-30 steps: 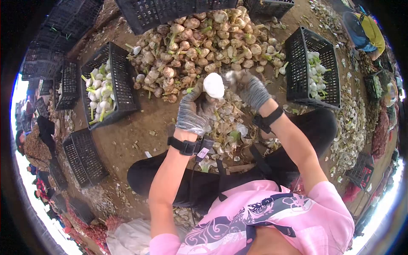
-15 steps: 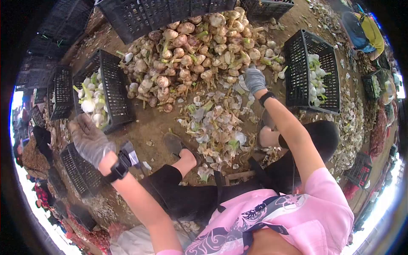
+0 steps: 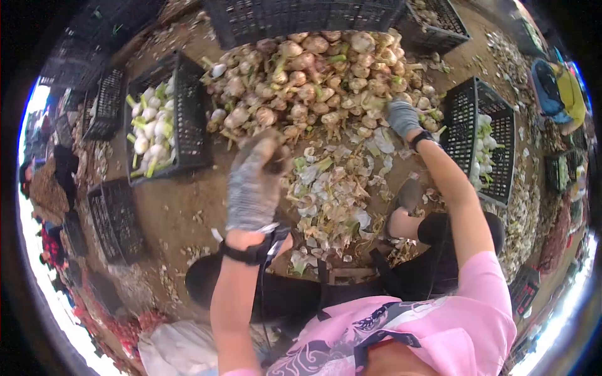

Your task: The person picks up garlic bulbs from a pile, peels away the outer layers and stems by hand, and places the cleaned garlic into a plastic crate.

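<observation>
My left hand (image 3: 254,182), in a striped grey glove with a dirt-brown palm, hangs over the ground at the near left edge of a heap of garlic bulbs (image 3: 304,78). Motion blurs its fingers, which look apart and loosely bent, with no bulb visible in them. At the heap's right side, my right hand (image 3: 404,119), also gloved, has its fingers closed down on a smeared garlic bulb (image 3: 377,106); the fingertips are partly hidden. Loose garlic skins and trimmings (image 3: 332,194) lie between my feet, below the heap.
A black crate (image 3: 194,119) with cleaned white garlic stands left, another crate (image 3: 461,119) with garlic right. A large black crate (image 3: 307,15) borders the heap's far side. An overturned-looking crate (image 3: 116,219) lies at lower left. Other people (image 3: 53,241) are at the far left.
My left hand has swung from the left crate rightward to the heap's edge. My right hand stays at the heap's right side. The view has shifted, showing more of the left crate.
</observation>
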### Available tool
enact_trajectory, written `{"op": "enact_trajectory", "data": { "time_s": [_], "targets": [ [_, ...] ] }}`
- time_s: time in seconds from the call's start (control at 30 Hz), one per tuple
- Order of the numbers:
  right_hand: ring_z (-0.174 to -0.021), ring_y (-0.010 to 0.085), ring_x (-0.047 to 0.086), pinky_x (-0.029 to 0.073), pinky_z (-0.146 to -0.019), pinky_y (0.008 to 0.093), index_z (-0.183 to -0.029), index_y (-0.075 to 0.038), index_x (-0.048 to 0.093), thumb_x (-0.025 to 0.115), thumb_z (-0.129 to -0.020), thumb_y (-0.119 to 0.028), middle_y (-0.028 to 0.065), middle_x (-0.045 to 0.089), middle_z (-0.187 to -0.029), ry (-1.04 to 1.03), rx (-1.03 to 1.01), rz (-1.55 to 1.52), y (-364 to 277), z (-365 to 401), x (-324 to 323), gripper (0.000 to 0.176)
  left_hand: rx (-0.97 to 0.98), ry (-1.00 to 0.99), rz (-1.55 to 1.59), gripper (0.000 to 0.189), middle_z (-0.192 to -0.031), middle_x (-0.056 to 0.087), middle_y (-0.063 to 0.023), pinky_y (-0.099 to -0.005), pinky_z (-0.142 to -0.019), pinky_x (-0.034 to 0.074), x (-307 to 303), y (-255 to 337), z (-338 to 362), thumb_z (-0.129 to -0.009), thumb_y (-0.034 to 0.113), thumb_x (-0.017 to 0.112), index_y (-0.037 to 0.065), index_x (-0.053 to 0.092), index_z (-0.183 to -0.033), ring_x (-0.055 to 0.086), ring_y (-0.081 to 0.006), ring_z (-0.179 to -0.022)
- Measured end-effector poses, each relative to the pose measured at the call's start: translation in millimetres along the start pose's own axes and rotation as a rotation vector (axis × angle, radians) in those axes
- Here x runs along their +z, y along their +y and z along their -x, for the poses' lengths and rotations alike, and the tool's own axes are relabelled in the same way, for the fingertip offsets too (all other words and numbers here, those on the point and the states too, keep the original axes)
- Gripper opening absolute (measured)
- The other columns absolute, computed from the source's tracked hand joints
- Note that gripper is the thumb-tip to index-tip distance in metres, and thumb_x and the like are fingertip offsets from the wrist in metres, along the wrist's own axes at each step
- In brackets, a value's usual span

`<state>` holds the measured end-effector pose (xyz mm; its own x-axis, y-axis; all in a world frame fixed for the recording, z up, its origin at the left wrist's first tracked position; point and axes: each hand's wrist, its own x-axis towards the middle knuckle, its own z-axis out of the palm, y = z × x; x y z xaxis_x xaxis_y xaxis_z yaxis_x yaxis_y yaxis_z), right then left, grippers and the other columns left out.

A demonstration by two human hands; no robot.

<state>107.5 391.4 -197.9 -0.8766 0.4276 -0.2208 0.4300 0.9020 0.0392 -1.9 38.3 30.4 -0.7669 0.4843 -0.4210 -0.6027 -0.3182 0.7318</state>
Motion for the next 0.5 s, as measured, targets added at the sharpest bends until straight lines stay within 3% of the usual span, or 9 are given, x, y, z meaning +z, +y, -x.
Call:
{"op": "enact_trajectory", "data": {
  "time_s": [0.07,0.13,0.2,0.23,0.27,0.33,0.37,0.4,0.5],
  "targets": [
    [-0.074,0.0304,0.060,0.048,-0.065,0.0399,-0.089,0.001,0.061,0.058,-0.076,-0.018,0.0184,0.061,-0.087,0.043,0.123,-0.311,-22,24,-37,0.023,-0.038,-0.052,-0.104,0.024,-0.091,0.059,-0.0058,-0.0260,-0.068,0.050,-5,-15,0,-0.078,0.014,0.065,0.005,0.058,-0.100,0.058,-0.0123,-0.076],
    [-0.069,0.0284,0.060,0.047,-0.062,0.0374,-0.096,-0.002,0.059,0.059,-0.078,-0.017,0.0169,0.062,-0.086,0.026,0.073,-0.345,-34,35,-34,0.024,-0.057,-0.025,-0.215,0.044,-0.104,0.058,-0.0063,-0.0313,-0.080,0.047,3,-34,7,-0.072,0.013,0.070,0.007,0.054,-0.112,0.056,-0.0185,-0.092],
    [-0.067,0.0245,0.059,0.047,-0.060,0.0350,-0.100,-0.003,0.057,0.060,-0.078,-0.014,0.0125,0.063,-0.083,-0.113,0.103,-1.573,-73,79,-84,0.025,0.055,-0.067,-0.480,0.051,-0.106,0.056,-0.0063,-0.0313,-0.080,0.047,9,-61,11,-0.072,0.012,0.070,0.007,0.049,-0.117,0.055,-0.0181,-0.094],
    [-0.068,0.0212,0.059,0.047,-0.060,0.0330,-0.100,-0.003,0.057,0.059,-0.080,-0.014,0.0099,0.063,-0.084,-0.076,-0.073,-1.381,-90,102,-113,0.023,0.157,-0.125,-0.746,0.057,-0.108,0.054,-0.0063,-0.0314,-0.081,0.047,9,-69,13,-0.071,0.011,0.070,0.006,0.044,-0.122,0.054,-0.0178,-0.096],
    [-0.068,0.0179,0.058,0.047,-0.060,0.0310,-0.100,-0.002,0.057,0.059,-0.081,-0.013,0.0074,0.063,-0.085,-0.038,-0.230,-1.178,-103,120,-134,0.022,0.154,-0.141,-0.743,0.057,-0.108,0.054,-0.0063,-0.0314,-0.081,0.047,9,-74,15,-0.071,0.011,0.070,0.006,0.044,-0.122,0.054,-0.0178,-0.096],
    [-0.074,0.0108,0.057,0.048,-0.063,0.0254,-0.099,0.001,0.056,0.058,-0.084,-0.019,0.0043,0.060,-0.087,-0.173,-0.210,-1.145,-114,139,-154,0.025,0.079,-0.385,-0.648,0.068,-0.114,0.052,-0.0073,-0.0297,-0.084,0.047,15,-88,17,-0.069,0.008,0.072,0.005,0.037,-0.127,0.053,-0.0184,-0.099],
    [-0.074,0.0074,0.055,0.047,-0.063,0.0220,-0.100,0.003,0.055,0.056,-0.086,-0.024,0.0043,0.059,-0.085,-0.208,-0.022,-1.590,-123,152,-169,0.030,0.071,-0.418,-0.510,0.069,-0.119,0.048,-0.0082,-0.0283,-0.087,0.046,11,-101,16,-0.068,0.002,0.071,0.005,0.036,-0.127,0.051,-0.0189,-0.104],
    [-0.070,0.0070,0.054,0.045,-0.060,0.0226,-0.099,0.004,0.055,0.057,-0.085,-0.026,0.0029,0.058,-0.078,-0.074,-0.044,-1.646,-129,159,-175,0.033,0.065,-0.441,-0.505,0.069,-0.119,0.048,-0.0082,-0.0283,-0.087,0.046,16,-96,21,-0.068,0.002,0.071,0.005,0.036,-0.127,0.051,-0.0189,-0.104],
    [-0.066,0.0076,0.051,0.044,-0.058,0.0247,-0.098,0.004,0.055,0.057,-0.084,-0.027,0.0024,0.058,-0.073,-0.047,-0.098,-1.452,-117,167,-181,0.034,0.164,-0.543,-0.473,0.074,-0.123,0.045,-0.0082,-0.0314,-0.091,0.045,28,-80,38,-0.069,-0.004,0.069,0.007,0.032,-0.132,0.049,-0.0193,-0.109]
  ]
}}
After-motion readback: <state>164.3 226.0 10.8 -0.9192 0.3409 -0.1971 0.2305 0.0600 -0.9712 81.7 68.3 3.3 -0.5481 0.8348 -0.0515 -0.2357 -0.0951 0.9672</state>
